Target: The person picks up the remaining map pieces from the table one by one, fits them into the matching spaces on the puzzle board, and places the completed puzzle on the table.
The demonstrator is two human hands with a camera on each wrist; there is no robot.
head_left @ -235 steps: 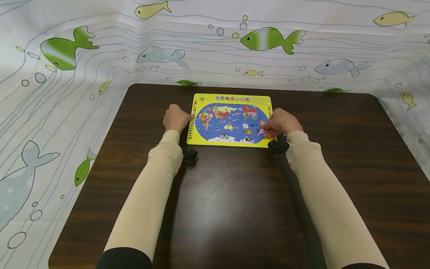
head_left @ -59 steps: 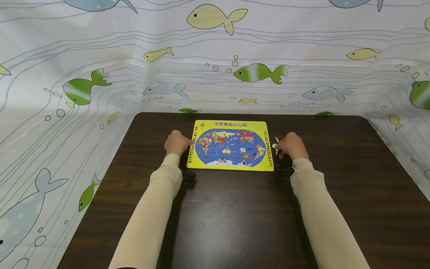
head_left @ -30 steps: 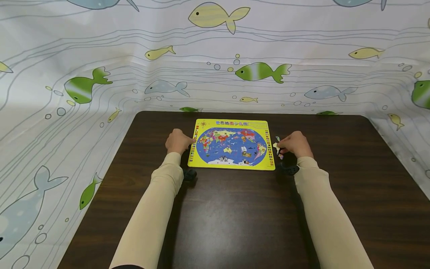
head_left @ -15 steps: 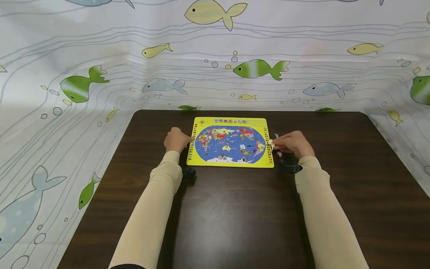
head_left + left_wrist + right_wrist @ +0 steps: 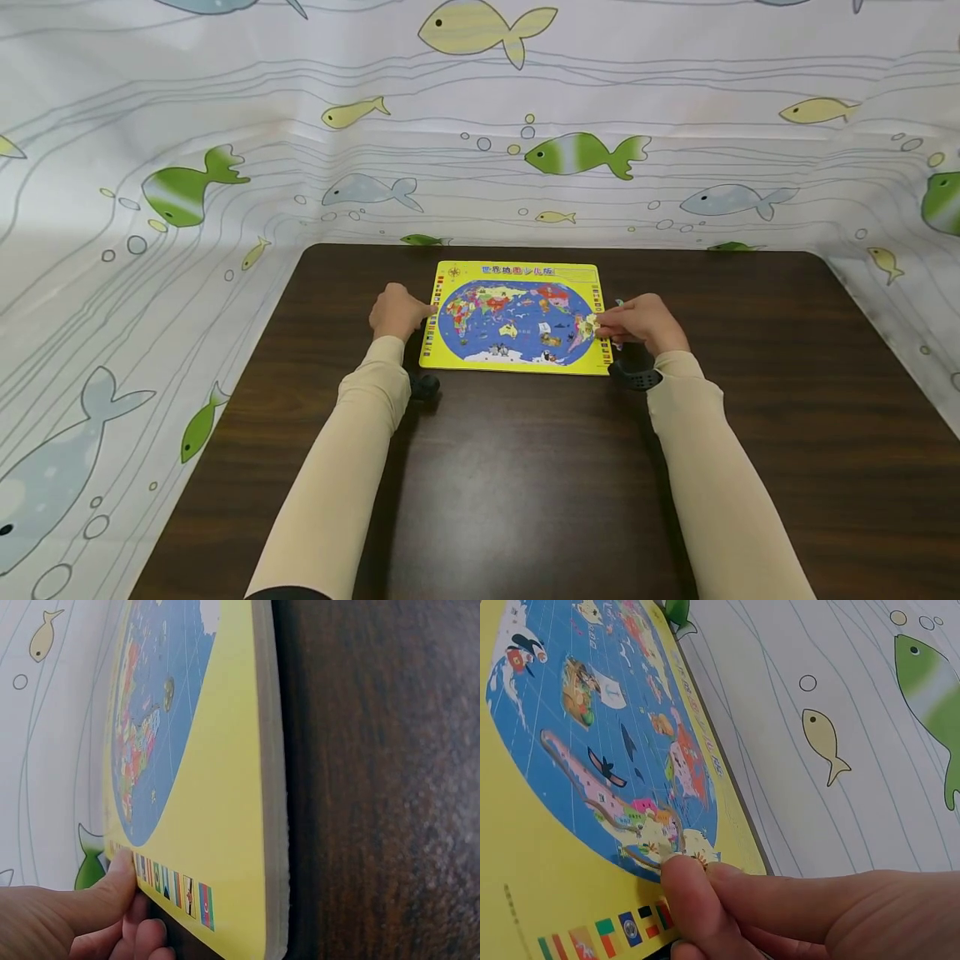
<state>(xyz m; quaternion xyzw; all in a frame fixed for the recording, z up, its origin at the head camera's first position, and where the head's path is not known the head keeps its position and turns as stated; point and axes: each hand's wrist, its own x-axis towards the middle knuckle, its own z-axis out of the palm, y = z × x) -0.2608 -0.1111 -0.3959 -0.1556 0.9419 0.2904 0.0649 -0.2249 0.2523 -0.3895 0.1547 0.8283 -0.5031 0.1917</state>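
A yellow-bordered world map puzzle board [image 5: 438, 360] lies flat near the back of the table. My left hand [image 5: 396, 312] grips its left edge; in the left wrist view the thumb [image 5: 120, 874] rests on top beside the printed flags, the other fingers curled below the rim. My right hand [image 5: 647, 323] reaches over the right edge and pinches a small cream puzzle piece [image 5: 656, 838] between thumb and forefinger. The piece is low over the South America part of the map, where a brown recess outline shows, and the fingertips partly hide it.
Another small puzzle piece [image 5: 619, 303] shows on the dark wooden table [image 5: 517, 467] right of the board, partly behind my right hand. A white fish-print cloth [image 5: 465, 92] rises behind and beside the table. Black camera mounts [image 5: 637, 379] sit under the wrists.
My right hand picked up a cream puzzle piece from the table right of the board and carried it left onto the map's right side. My left hand has stayed at the left edge.
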